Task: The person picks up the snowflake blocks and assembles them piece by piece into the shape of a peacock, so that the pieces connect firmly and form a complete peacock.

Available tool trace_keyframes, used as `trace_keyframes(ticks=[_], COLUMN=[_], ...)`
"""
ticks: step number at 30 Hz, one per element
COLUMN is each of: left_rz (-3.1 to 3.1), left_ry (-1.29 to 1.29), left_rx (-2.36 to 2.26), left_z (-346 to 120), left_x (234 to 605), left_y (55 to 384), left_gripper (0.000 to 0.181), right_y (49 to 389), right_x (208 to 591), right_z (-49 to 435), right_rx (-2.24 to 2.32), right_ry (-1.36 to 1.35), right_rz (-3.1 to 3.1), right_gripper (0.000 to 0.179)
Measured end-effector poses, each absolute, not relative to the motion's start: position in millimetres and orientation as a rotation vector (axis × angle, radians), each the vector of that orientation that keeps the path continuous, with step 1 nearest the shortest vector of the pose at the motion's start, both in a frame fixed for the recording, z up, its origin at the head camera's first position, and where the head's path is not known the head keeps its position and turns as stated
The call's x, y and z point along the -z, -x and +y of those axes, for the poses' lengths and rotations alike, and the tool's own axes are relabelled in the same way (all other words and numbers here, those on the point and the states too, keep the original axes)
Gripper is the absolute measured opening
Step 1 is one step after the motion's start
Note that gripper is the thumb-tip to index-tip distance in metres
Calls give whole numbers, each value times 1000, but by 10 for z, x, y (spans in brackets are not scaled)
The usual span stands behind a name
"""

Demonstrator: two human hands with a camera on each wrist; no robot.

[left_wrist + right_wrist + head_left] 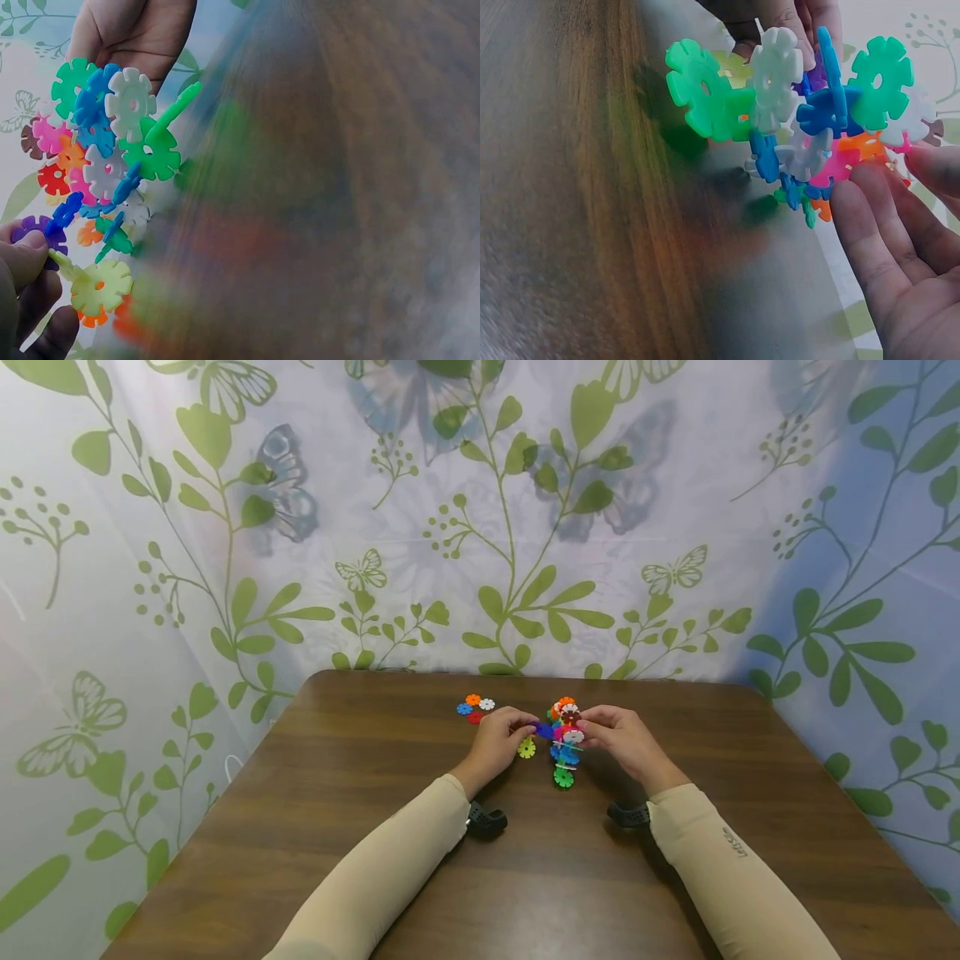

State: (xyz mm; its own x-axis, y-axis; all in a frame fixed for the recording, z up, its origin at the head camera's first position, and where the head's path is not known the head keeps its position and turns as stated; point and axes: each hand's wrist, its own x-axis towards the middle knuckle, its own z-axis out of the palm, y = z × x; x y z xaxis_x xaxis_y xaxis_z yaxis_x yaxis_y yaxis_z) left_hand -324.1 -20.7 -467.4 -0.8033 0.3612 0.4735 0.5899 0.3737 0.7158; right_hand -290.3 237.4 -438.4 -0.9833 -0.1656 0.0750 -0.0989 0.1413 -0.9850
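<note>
A cluster of interlocked plastic flower discs [564, 777] in green, blue, white, pink, orange and red stands between the hands above the table. My left hand [493, 747] pinches a purple disc [55, 238] between thumb and fingers at the cluster's left side. Attached near those fingers is a yellow disc [105, 287], with an orange disc [91, 319] behind it. On the other side, my right hand [628, 745] holds the cluster with thumb and fingertips, around a pink disc [834, 166]. A green disc [701, 86] and a white disc [776, 79] stick out towards the right wrist camera.
Loose orange [473, 700], white [487, 703], blue [465, 709] and red discs [476, 717] lie beyond the left hand. The brown wooden table [300, 827] meets a leaf-patterned curtain [420, 568] at the back. A black strap [487, 821] hangs under the left wrist.
</note>
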Motion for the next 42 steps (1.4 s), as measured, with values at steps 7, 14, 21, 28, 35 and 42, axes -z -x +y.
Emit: trace_keyframes(ticks=[7, 14, 21, 28, 35, 42], left_rz=[-2378, -2390, -2397, -2421, -2416, -2411], left_ry=[840, 842, 825, 801, 798, 804], left_rx=[1410, 1412, 1415, 1437, 1451, 1449], left_z=[-207, -223, -219, -225, -225, -222], left_x=[4665, 4684, 4676, 4662, 4666, 4665], left_y=[3249, 3252, 3246, 3218, 3213, 3199], left_gripper=[11, 12, 13, 13, 13, 13], right_y=[2882, 2879, 2899, 2867, 2869, 2891], right_x=[4367, 4408, 4458, 4451, 4462, 4505], right_z=[2359, 2333, 2302, 2321, 2354, 2345], right_rx=[1988, 2010, 2005, 1925, 1863, 1716], right_ry=[262, 280, 229, 217, 249, 280], right_rz=[2344, 2316, 2306, 2349, 2351, 2563], right_gripper=[27, 31, 32, 28, 25, 16])
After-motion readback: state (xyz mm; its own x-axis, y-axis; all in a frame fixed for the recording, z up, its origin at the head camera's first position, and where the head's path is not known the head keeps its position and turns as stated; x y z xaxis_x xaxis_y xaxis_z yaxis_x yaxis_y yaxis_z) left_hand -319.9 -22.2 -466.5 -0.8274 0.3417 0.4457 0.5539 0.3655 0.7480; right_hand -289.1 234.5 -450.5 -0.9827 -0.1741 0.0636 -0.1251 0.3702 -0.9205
